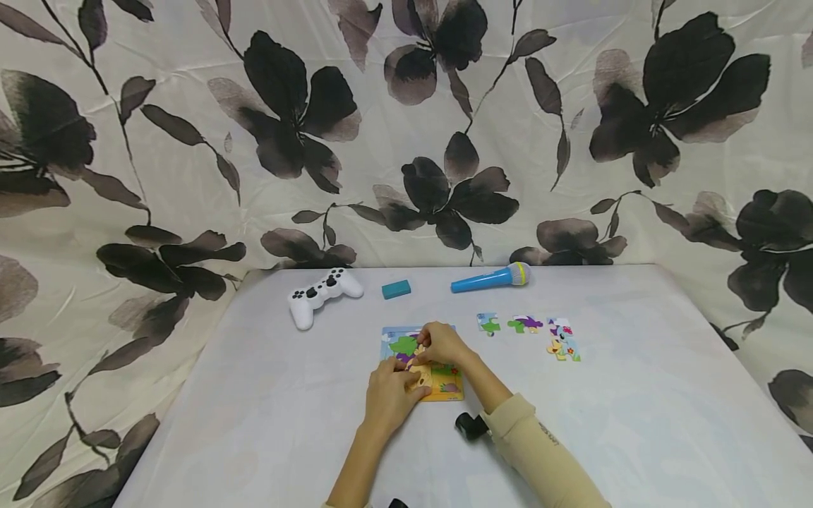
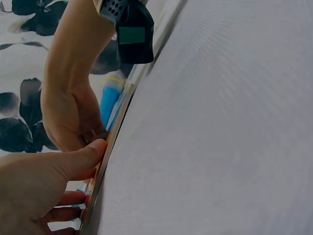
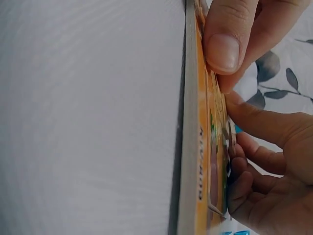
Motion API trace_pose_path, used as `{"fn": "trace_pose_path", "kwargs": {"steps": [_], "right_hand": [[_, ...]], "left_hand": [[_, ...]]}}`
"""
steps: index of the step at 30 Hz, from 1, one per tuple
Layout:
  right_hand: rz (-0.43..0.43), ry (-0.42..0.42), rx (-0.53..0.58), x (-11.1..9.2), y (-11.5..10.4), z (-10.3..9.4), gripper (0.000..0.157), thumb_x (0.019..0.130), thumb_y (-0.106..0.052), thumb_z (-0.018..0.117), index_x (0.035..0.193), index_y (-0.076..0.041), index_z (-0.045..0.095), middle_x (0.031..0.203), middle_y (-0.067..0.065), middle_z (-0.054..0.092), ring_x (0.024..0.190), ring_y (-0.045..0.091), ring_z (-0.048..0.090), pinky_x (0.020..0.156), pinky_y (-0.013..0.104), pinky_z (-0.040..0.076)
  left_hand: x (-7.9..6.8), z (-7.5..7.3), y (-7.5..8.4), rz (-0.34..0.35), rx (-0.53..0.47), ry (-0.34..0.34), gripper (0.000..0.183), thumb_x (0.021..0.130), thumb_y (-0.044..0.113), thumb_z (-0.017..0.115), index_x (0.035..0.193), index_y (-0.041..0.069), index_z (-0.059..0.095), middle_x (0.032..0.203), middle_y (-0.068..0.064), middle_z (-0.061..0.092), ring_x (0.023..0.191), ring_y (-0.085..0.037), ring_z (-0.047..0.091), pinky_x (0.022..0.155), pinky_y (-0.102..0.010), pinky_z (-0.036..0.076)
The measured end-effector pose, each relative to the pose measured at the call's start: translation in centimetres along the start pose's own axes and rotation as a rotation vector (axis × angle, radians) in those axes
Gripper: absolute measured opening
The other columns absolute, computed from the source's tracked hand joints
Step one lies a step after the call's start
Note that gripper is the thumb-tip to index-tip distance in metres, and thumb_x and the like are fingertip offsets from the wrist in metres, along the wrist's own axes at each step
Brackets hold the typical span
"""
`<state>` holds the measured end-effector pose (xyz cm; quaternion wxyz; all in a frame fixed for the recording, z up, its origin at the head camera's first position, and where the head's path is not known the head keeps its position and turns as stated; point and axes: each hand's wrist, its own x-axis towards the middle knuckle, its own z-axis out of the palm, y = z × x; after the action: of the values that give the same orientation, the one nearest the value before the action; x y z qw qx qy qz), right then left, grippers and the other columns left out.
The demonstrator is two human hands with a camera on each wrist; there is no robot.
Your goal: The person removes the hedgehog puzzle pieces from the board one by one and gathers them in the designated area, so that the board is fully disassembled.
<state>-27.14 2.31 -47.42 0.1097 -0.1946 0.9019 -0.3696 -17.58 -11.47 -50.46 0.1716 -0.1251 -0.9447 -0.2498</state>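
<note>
A jigsaw puzzle board [image 1: 449, 392] with an orange lower border and blue top lies on the table. My left hand [image 1: 389, 395] rests on its left and lower part, thumb and fingers spread over the surface. From the right, my right hand [image 1: 442, 346] reaches over the board and pinches a small puzzle piece [image 3: 231, 136] between thumb and fingers, mostly hidden. To the right of the board lie loose puzzle pieces: a blue-green one [image 1: 489, 324], a green-purple one [image 1: 525, 324] and a joined colourful group [image 1: 562, 340].
Behind the board are a white game controller [image 1: 305, 303], a teal block [image 1: 396, 289] and a blue toy microphone [image 1: 489, 278]. A black wrist camera [image 1: 471, 426] hangs under the right wrist. A floral cloth [image 1: 457, 212] stands at the table's back edge.
</note>
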Motion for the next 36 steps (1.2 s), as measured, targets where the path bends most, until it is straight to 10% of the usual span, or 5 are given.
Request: {"fn": "trace_pose_path", "kwargs": {"steps": [36], "right_hand": [[-0.075, -0.064, 0.314, -0.1, 1.6, -0.5, 0.025, 0.087, -0.005, 0.065, 0.108, 0.007, 0.062, 0.075, 0.011, 0.068, 0.060, 0.011, 0.059, 0.051, 0.022, 0.046]], "left_hand": [[-0.4, -1.3, -1.4, 0.005, -0.228, -0.217, 0.025, 0.079, 0.023, 0.075, 0.100, 0.008, 0.075, 0.135, -0.025, 0.047, 0.124, -0.045, 0.041, 0.101, -0.059, 0.034]]}}
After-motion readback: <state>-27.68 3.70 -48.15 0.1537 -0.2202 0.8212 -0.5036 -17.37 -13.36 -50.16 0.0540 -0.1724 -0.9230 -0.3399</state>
